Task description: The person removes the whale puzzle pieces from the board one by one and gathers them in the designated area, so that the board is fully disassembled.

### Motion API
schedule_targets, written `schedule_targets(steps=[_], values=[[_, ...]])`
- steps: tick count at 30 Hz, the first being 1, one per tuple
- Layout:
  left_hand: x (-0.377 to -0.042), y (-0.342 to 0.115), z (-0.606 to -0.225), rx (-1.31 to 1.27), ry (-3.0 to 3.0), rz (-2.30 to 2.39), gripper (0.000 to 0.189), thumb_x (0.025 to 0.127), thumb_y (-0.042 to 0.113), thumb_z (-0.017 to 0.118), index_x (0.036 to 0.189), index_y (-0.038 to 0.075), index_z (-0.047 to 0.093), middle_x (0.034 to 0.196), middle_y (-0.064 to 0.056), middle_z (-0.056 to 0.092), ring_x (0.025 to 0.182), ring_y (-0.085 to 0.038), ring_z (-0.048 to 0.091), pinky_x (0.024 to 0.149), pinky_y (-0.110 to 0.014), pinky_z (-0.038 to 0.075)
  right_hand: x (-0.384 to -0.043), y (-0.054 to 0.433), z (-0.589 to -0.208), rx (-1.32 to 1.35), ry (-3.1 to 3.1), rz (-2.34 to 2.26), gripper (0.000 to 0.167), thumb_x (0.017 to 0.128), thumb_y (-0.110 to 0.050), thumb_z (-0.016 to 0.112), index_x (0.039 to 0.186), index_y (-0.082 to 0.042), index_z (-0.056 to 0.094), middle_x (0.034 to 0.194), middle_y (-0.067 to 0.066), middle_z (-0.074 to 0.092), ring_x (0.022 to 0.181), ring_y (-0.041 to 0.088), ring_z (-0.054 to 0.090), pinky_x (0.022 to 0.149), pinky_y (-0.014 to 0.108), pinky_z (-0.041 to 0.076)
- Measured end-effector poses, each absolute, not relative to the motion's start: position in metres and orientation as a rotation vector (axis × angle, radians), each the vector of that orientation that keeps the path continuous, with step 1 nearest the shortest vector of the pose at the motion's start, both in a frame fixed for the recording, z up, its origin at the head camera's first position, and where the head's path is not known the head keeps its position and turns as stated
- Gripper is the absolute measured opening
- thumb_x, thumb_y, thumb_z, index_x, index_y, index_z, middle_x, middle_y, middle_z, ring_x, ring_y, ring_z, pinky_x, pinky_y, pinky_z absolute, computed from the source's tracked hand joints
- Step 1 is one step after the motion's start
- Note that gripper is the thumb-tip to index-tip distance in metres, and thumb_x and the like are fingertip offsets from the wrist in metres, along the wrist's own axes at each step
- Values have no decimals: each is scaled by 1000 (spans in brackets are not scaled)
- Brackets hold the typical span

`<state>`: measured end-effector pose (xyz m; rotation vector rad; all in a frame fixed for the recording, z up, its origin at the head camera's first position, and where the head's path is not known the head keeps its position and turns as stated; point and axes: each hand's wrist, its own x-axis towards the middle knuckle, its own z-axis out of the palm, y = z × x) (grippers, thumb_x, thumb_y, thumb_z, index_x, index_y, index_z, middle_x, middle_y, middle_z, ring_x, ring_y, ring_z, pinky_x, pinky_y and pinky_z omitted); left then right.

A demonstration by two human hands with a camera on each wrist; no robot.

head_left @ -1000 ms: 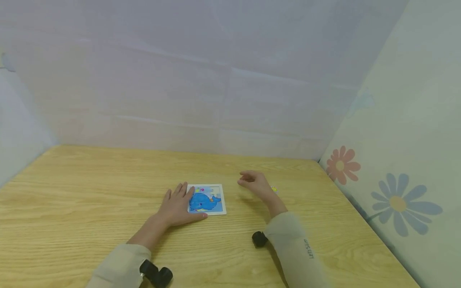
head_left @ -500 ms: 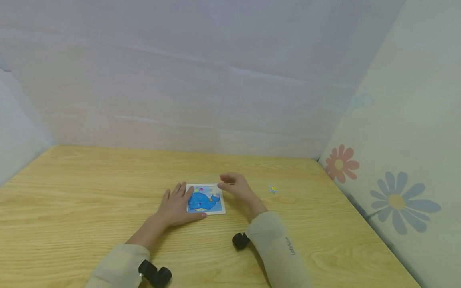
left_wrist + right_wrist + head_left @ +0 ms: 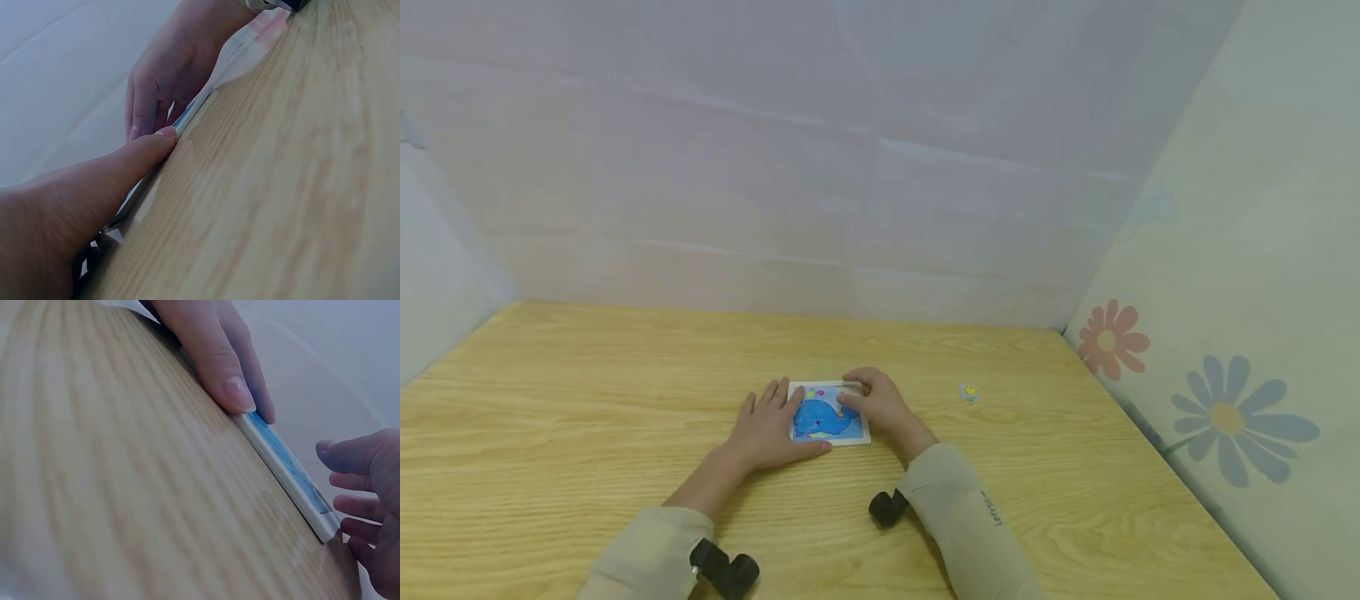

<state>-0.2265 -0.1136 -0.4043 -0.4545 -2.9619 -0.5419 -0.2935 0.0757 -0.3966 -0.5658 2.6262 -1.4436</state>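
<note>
A small white-framed picture puzzle [image 3: 823, 421] with a blue whale lies flat on the wooden table. My left hand [image 3: 765, 429] rests on its left side, fingers spread, the thumb along the near edge. In the left wrist view that thumb [image 3: 153, 145] touches the edge of the frame. My right hand [image 3: 880, 408] is at the puzzle's far right corner, its thumb overlapping the picture. Seen from the right wrist, the right fingers [image 3: 359, 506] bend loosely beside the frame's corner, thumb apart, with nothing visible between them.
A small loose piece with a yellow flower [image 3: 970, 392] lies on the table to the right of my right hand. The wooden table [image 3: 625, 358] meets a pale covered wall [image 3: 820, 183] at the back. A flower-printed panel [image 3: 1232, 275] stands along the right side.
My right hand has moved left from near the flower piece to the puzzle's far right corner, uncovering that piece. The left hand has stayed in place.
</note>
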Motion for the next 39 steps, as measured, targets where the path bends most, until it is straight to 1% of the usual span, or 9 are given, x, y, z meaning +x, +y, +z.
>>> schedule_targets(steps=[4,10,15,22,26,33,39], values=[[-227,-114,-406,-458,-2962,-533,99,66,70,49,132,-1,31,136,-26,19,125,-39,11,93,-57,6,-295,74,-401,-651,2718,-1361,32,79,-18,64,108,-5,59,114,7,50,111,24,41,91,38,32],[-227,-113,-406,-465,-2969,-523,99,66,72,47,133,0,31,136,-25,19,125,-38,11,94,-57,6,-295,69,-404,-642,2838,-1221,24,78,-20,64,100,-9,64,108,3,53,109,23,39,92,39,28],[-228,-112,-405,-470,-2970,-507,100,66,72,46,133,0,31,136,-25,19,125,-39,11,94,-57,6,-293,68,-404,-620,2882,-1166,19,78,-19,64,96,-11,65,111,3,51,110,24,37,92,41,27],[-226,-112,-403,-473,-2977,-498,99,66,72,46,132,-1,31,136,-26,19,125,-39,11,93,-57,6,-293,67,-405,-620,2905,-1119,21,79,-18,64,98,-11,66,114,5,50,112,25,36,93,41,27],[-226,-112,-402,-469,-2983,-497,98,67,71,46,132,0,31,136,-25,19,125,-38,11,93,-57,6,-293,65,-404,-614,2908,-1121,20,79,-17,64,98,-11,66,114,4,50,112,25,36,93,42,27],[-226,-112,-402,-469,-2989,-488,97,67,71,46,132,0,31,136,-26,19,125,-38,11,93,-57,6,-292,62,-402,-589,2932,-1079,17,79,-18,62,95,-13,65,113,1,51,113,23,35,93,46,21],[-225,-111,-401,-471,-2996,-482,97,67,70,47,132,0,31,136,-26,19,125,-38,11,93,-57,7,-291,59,-401,-578,2965,-1069,13,79,-18,63,90,-13,64,111,0,52,112,22,37,92,46,22]])
